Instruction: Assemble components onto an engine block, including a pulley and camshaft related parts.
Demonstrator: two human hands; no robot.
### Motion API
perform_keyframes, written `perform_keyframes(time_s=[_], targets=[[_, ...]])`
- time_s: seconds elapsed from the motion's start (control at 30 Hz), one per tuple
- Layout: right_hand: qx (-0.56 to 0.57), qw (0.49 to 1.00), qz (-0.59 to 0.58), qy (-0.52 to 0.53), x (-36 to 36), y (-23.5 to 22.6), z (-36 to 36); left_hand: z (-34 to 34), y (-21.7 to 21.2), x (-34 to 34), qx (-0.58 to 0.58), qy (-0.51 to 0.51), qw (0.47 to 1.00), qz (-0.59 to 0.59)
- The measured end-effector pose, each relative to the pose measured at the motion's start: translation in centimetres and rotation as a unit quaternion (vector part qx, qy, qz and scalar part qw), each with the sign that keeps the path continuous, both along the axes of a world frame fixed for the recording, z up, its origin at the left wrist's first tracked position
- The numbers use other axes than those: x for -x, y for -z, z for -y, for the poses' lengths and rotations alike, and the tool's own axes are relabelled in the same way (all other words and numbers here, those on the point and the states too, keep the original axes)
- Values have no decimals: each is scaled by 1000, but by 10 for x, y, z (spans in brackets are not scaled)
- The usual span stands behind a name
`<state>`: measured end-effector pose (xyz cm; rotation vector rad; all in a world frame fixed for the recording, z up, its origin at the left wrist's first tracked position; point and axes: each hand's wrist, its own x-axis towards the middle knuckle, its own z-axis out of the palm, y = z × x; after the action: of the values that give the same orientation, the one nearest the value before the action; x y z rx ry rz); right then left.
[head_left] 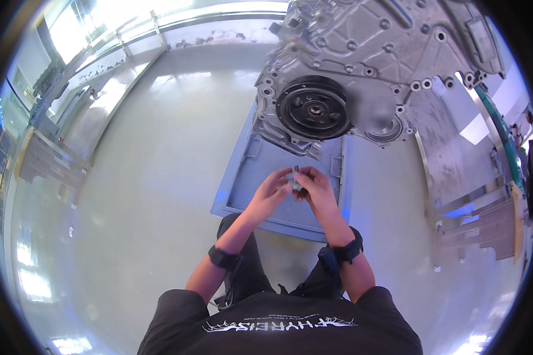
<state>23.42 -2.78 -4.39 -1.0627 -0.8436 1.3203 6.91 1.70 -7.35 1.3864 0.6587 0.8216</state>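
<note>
Both hands met at the picture's centre: the left hand and right hand pinched one small grey metal part between their fingertips, just below the engine block at one o'clock, above a grey platform.

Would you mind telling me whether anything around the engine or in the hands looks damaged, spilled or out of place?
Nothing stands out. The engine sits over the blue-grey platform with its black pulley in place. The left hand and right hand together hold a small grey part. The pale floor shows only glare, no spill.
</note>
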Motion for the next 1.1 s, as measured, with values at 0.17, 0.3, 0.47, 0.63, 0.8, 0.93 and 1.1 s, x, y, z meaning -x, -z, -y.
perform_keyframes(time_s=[0.17, 0.3, 0.47, 0.63, 0.8, 0.93, 1.1], targets=[[-44, 993, -104, 46, 4, -68, -7, -14, -54, -25, -110, 47, 985, 124], [-65, 982, -169, 55, -7, -77, -34, -23, -91, -39, -136, 29, 981, 139], [-69, 951, -290, 80, 1, -76, -58, -33, -98, -45, -76, 11, 985, 152], [-74, 965, -229, 103, 5, -87, -63, -36, -99, -52, -78, -57, 981, 167], [-49, 955, -284, 71, 5, -81, -63, -43, -105, -54, -117, -129, 980, 99], [-87, 920, -381, 35, -1, -67, -64, -45, -119, -57, -178, -190, 966, 9], [-121, 947, -286, 85, 18, -70, -33, -53, -125, -54, -286, -229, 926, -94]])
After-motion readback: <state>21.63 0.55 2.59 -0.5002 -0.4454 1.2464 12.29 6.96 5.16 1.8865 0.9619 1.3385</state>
